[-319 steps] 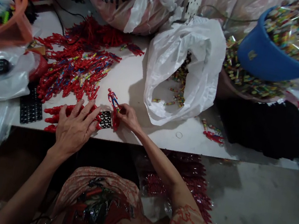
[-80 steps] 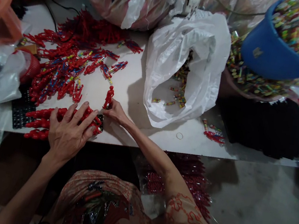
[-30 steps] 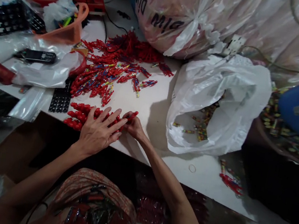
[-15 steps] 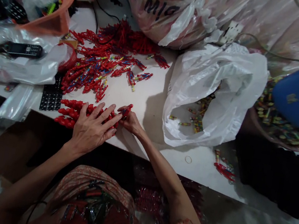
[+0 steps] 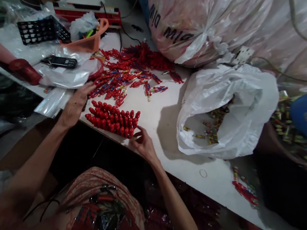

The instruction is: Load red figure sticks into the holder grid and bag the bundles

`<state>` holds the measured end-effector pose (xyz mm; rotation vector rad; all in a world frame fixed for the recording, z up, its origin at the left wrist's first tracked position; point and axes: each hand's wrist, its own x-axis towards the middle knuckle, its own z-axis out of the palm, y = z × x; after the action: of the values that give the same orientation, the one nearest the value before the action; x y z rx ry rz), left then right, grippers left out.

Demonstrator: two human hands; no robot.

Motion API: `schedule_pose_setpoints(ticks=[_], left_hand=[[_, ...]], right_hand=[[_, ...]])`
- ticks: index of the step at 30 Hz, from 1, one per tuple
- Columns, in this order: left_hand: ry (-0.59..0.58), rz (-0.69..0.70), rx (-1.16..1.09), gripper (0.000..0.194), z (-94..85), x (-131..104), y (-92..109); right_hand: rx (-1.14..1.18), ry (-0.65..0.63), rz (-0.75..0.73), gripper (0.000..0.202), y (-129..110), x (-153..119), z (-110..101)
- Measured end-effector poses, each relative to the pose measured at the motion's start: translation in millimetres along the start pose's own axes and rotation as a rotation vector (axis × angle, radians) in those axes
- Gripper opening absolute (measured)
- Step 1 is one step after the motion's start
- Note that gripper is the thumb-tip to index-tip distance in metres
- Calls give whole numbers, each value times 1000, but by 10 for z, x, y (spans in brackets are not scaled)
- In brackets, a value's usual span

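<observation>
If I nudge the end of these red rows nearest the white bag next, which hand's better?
Probably your right hand: it's close by that end of the red rows, while your left hand is beside the opposite end.

Left fingers [image 5: 87, 89] forward, right fingers [image 5: 142, 132] loosely bent

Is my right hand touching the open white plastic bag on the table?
Apart. The head view shows a strip of tabletop, partly in shadow, between your right hand and the white plastic bag.
</observation>
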<state>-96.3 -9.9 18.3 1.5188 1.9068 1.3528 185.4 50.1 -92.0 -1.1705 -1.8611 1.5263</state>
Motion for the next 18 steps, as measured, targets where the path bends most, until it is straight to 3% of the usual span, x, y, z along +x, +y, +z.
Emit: schedule_pose_setpoints(ticks=[2, 4, 7, 11, 15, 18], left_hand=[[-17, -249, -309, 72, 116, -4, -213], [39, -363, -511, 75, 340, -107, -328], [137, -342, -526, 67, 638, -408, -298], [-6, -258, -399, 59, 822, -661, -147], [-130, -160, -439, 57, 1115, -321, -72], [-282, -168, -495, 58, 1512, 30, -3]], right_hand=[[-13, 11, -5, 68, -26, -39, 123], [5, 98, -7, 64, -23, 59, 172], [113, 275, 11, 52, 51, 301, 65], [291, 558, 22, 47, 147, 429, -162], [523, 650, -5, 43, 52, 350, -179], [686, 561, -25, 44, -110, 359, -122]])
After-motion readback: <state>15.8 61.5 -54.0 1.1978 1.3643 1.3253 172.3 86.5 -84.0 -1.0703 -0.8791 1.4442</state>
